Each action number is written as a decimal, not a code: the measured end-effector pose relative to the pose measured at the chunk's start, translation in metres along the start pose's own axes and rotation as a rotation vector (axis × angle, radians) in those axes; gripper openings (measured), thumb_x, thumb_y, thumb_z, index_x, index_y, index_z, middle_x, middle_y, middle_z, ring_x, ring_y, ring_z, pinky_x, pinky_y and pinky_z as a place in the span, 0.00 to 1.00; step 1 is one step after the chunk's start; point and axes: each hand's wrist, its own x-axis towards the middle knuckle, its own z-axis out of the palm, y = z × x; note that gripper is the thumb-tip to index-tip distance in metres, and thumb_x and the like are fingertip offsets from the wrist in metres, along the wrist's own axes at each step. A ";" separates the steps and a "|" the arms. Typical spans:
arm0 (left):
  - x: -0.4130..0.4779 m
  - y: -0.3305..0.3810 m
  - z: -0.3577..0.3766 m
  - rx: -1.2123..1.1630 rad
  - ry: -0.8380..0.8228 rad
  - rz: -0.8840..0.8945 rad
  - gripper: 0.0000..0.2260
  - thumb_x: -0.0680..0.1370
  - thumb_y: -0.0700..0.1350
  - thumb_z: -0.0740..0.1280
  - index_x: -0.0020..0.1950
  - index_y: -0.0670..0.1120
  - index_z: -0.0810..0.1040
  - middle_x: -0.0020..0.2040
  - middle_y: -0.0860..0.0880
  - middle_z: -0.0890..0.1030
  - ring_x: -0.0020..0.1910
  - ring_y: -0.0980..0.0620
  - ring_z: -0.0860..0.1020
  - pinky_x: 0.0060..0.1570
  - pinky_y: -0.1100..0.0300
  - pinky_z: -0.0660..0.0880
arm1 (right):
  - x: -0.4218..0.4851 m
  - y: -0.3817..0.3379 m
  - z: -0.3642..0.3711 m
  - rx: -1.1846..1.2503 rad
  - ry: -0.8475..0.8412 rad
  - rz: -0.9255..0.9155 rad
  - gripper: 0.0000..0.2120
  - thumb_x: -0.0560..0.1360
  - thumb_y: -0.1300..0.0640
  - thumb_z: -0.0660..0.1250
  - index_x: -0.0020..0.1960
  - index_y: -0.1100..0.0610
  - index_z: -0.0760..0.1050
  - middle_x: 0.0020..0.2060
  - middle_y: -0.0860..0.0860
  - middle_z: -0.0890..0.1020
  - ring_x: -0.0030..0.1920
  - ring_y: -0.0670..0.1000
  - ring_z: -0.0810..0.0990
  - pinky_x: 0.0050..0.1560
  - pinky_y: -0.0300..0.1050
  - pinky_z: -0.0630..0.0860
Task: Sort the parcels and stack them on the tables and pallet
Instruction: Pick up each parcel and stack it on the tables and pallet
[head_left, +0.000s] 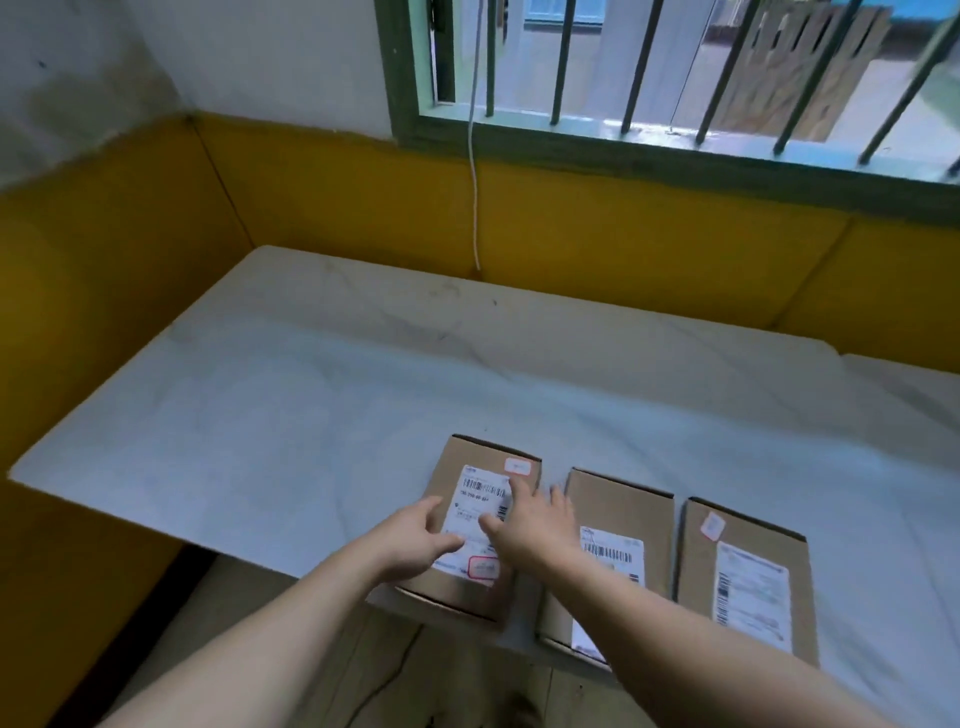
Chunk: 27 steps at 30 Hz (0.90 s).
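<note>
Resting both palms on the leftmost cardboard parcel (480, 525), we see left hand (415, 540) and right hand (530, 525) spread flat, gripping nothing. Two more parcels (623, 519) lie beside it on the white table (260, 415).

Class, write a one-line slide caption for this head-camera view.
Both hands rest on the leftmost of three labelled parcels on the table.

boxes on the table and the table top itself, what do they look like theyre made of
The three boxes, such as the left box, look like plain brown cardboard, matte, with folded flap edges and white paper labels stuck on. The table top looks like a pale hard slab with faint grey veins and a slight sheen, maybe marble or a laminate imitation; the picture cannot settle which.
</note>
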 end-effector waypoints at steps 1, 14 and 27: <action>0.001 0.000 -0.001 -0.035 0.030 -0.004 0.32 0.77 0.51 0.67 0.77 0.47 0.56 0.75 0.45 0.62 0.72 0.49 0.65 0.69 0.57 0.62 | 0.003 -0.003 0.002 0.055 0.007 -0.003 0.32 0.77 0.41 0.59 0.77 0.51 0.57 0.74 0.57 0.67 0.75 0.61 0.58 0.75 0.56 0.54; -0.041 0.061 -0.041 -0.133 0.259 0.377 0.30 0.71 0.40 0.70 0.72 0.49 0.66 0.65 0.52 0.66 0.63 0.53 0.70 0.61 0.63 0.68 | -0.033 -0.010 -0.062 0.673 0.344 -0.033 0.28 0.78 0.53 0.66 0.76 0.52 0.62 0.66 0.53 0.73 0.67 0.53 0.71 0.67 0.47 0.66; -0.150 0.156 0.055 -0.015 -0.076 0.870 0.31 0.76 0.41 0.69 0.76 0.50 0.60 0.75 0.52 0.58 0.69 0.52 0.64 0.49 0.74 0.74 | -0.216 0.100 -0.081 0.876 0.880 0.228 0.27 0.76 0.44 0.65 0.72 0.41 0.61 0.61 0.52 0.73 0.57 0.50 0.77 0.57 0.53 0.80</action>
